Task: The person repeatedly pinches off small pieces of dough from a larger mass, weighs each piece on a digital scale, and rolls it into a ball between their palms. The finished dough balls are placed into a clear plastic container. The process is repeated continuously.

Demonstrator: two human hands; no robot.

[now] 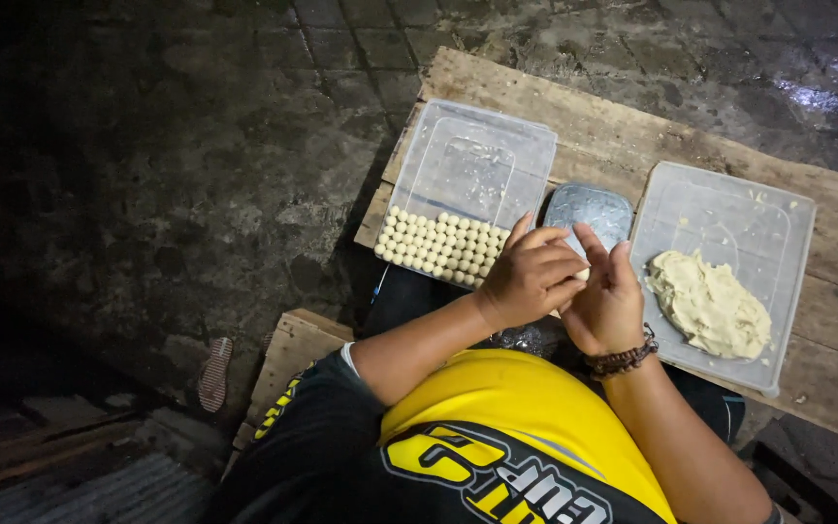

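Hands meet over the person's lap, at the near edge of a wooden board. Left hand curled, fingers bent over the right palm. Right hand cupped, fingers up, beaded bracelet on the wrist. Small pale dough piece pinched between the two hands, mostly hidden; both hands closed on it, grip detail unclear.

Left of the hands: clear tray on the board, far part bare. Dough balls sit in neat rows along its near end, touching each other, just beside the left hand.

Right of the hands: second clear tray, flat on the board. Dough lump lies in its near half, pale yellow, irregular, near the right hand but not touching it. A few crumbs lie in that tray's far part.

Between the trays, behind the fingers: small rounded grey lid, partly covered by the fingertips.

Person wears a yellow and black shirt, bottom of frame. Board rests on dark wet paving. A sandal lies on the ground at lower left, well apart from the board. Second wood plank beside the left elbow.
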